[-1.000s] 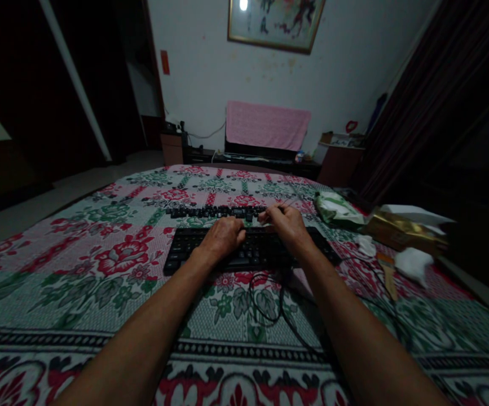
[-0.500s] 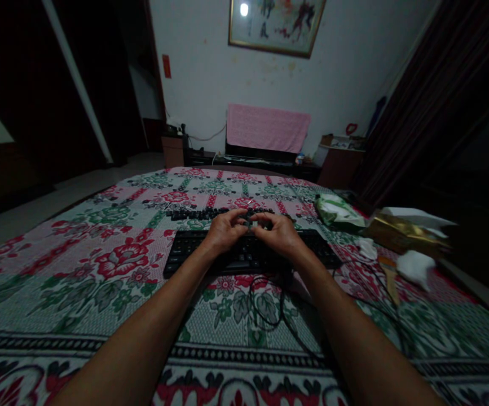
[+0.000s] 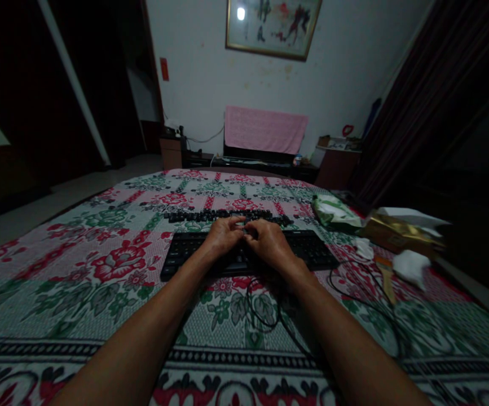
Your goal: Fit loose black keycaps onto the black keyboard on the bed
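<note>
Right hand (image 3: 267, 239): since a second ago it had drawn back from the loose keys (image 3: 185, 216) and met the left hand (image 3: 222, 238) over the keyboard (image 3: 312, 248).
Grip: both hands curled inward, tips almost meeting; from my remote seat I could not tell whether they pinched anything.
Keyboard: it lay directly beneath the grip, long, flat and black, seemingly hard plastic.
Loose keys: these small, dark, blocky pieces formed an uneven row just beyond the grip.
Risk: I judged that a slipping fingertip could flick away any piece held there, and a forward nudge could scatter the row.
Cable (image 3: 279, 316): thin and looped, nearer me than the grip; a snag could tug the keyboard askew.
Tablecloth (image 3: 117, 265): woven, floral, perhaps too soft to stop sliding.
</note>
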Tool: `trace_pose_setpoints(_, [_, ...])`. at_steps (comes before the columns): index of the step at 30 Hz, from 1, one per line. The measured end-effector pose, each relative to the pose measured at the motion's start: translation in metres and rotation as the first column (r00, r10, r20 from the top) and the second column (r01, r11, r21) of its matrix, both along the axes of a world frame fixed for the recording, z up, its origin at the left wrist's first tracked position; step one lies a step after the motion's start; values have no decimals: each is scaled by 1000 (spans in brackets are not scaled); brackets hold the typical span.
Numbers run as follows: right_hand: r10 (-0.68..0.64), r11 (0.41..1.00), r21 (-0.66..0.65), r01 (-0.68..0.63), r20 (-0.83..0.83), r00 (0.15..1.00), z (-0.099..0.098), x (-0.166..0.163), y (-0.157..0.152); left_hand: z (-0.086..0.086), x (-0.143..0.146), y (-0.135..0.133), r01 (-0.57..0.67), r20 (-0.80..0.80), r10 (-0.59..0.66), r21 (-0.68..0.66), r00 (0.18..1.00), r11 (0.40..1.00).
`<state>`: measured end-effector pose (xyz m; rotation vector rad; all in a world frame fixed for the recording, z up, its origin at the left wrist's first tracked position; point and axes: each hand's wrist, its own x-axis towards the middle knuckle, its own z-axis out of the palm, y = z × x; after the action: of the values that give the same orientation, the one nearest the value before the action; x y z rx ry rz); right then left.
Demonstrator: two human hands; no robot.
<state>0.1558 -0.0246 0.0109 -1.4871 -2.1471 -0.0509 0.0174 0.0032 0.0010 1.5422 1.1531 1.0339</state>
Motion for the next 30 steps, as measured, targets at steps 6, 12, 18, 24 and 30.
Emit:
trace_pose_setpoints(6, [-20, 1000, 19, 21, -72, 997, -1, 10, 8, 0, -5, -1, -37, -290, 120, 277, 949, 960])
trace_pose_setpoints(12, [-232, 971, -98, 220, -144, 962, 11, 48, 42, -2, -16, -4, 3, -624, 336, 476, 705, 879])
trace_pose_setpoints(18, [-170, 972, -168, 167, -2, 985, 1, 49, 78, -4, -19, -3, 102, -735, 229, 376, 638, 921])
trace_pose_setpoints(24, [-148, 966, -192, 171, 128, 981, -14, 43, 95, -3, -22, -2, 127, -747, 217, 374, 629, 919])
trace_pose_setpoints(30, [-187, 951, -210, 225, 185, 965, -18, 43, 99, -5, -21, -1, 103, -752, 229, 367, 618, 924])
